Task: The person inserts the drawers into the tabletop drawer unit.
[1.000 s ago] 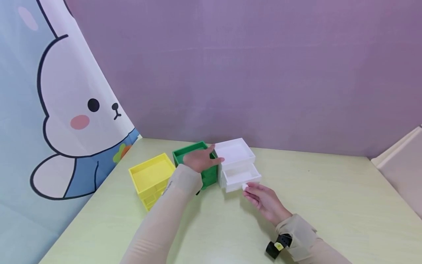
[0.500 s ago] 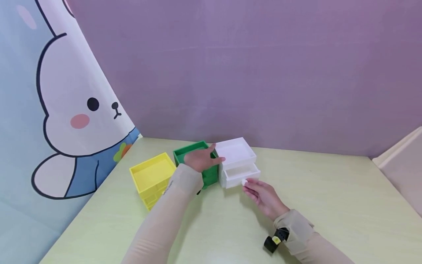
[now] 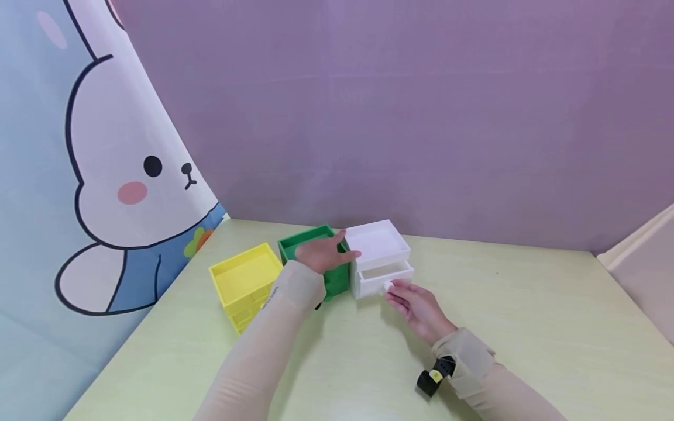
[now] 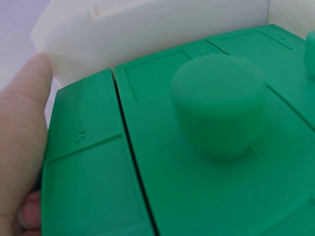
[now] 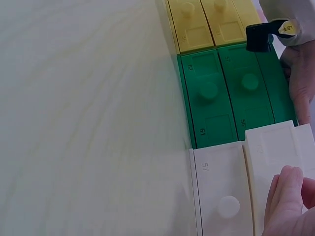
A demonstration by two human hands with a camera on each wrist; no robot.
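A small white drawer cabinet (image 3: 375,242) stands at the back middle, its upper drawer (image 3: 376,282) partly pulled out. My right hand (image 3: 418,310) pinches that drawer's round knob (image 3: 388,286) from the front; its fingers overlap the drawer front in the right wrist view. My left hand (image 3: 322,252) lies over the top of a green drawer cabinet (image 3: 334,282), thumb and forefinger stretched out to the white cabinet's left rim. Its remaining fingers are mostly hidden. The lower white drawer (image 5: 216,172) is flush, with a round knob.
A yellow drawer cabinet (image 3: 246,278) stands left of the green one, close against it, partly behind the left sleeve. All stand on a pale wood table (image 3: 521,304). A purple backdrop (image 3: 421,117) rises behind, with a rabbit-print cloth (image 3: 116,146) at left.
The white upper drawer has slid inward, toward its cabinet, with my right hand following on the knob. My left hand has stayed in place.
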